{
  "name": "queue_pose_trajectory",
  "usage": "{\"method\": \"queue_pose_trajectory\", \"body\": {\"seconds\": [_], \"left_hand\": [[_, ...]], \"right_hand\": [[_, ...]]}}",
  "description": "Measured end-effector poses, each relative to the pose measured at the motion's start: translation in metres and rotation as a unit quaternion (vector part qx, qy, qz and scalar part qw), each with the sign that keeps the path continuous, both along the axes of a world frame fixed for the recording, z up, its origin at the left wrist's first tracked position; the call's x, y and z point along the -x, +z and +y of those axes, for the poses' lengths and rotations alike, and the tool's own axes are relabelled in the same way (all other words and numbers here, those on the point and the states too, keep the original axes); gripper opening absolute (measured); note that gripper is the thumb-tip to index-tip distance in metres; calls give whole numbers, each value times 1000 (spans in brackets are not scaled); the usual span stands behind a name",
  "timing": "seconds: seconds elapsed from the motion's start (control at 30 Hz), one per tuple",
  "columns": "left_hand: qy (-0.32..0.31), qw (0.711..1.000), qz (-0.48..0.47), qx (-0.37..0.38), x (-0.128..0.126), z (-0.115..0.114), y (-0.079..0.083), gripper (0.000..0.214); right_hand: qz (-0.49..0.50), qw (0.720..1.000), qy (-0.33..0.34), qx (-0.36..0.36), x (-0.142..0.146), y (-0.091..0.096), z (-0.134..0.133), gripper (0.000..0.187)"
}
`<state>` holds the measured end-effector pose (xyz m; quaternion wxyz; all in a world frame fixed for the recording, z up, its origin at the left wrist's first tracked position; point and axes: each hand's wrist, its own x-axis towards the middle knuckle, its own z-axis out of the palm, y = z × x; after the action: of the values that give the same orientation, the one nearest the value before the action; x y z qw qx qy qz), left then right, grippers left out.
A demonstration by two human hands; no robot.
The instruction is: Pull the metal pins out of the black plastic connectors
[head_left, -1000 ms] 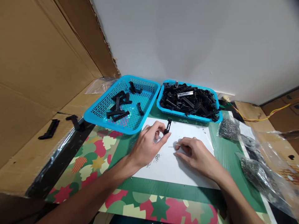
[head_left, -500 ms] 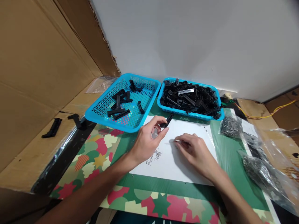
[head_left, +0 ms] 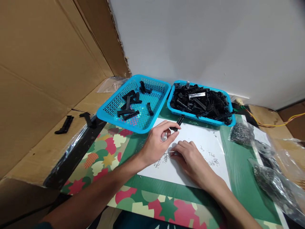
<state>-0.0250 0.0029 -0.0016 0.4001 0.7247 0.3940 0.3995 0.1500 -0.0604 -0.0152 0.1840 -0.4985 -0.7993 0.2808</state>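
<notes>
My left hand (head_left: 158, 144) pinches a slim black plastic part (head_left: 180, 120) between thumb and fingers, holding it above the white sheet (head_left: 202, 133). To the right and lower, my right hand (head_left: 190, 157) is closed on a thin, pale metal tool (head_left: 171, 151); most of it is hidden in the fingers. The tool's tip points left, close to a small heap of tiny bent wire pieces (head_left: 164, 158) on the paper. More loose wire pieces (head_left: 213, 162) are scattered on the sheet right of my right hand.
A blue basket (head_left: 133, 128) at the back left holds several black parts. Another blue basket (head_left: 202, 119), heaped with black parts, stands at the back right. Plastic bags of small metal pieces (head_left: 240, 133) lie right. Two black parts (head_left: 64, 124) rest on cardboard at left.
My right hand has moved left with the thin tool, towards the small wire heap, uncovering the scattered pieces at right. My left hand still holds the black part. The whole view has shifted slightly.
</notes>
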Motion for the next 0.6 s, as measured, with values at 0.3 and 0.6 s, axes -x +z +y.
{"method": "queue_pose_trajectory", "body": {"seconds": [0.3,0.6], "left_hand": [[-28,999,17,-3,2,-3,2,9],[-70,997,22,-5,0,0,0,10]], "right_hand": [[31,999,29,33,-19,21,0,18],[11,975,-207,75,-105,12,18,17]]}}
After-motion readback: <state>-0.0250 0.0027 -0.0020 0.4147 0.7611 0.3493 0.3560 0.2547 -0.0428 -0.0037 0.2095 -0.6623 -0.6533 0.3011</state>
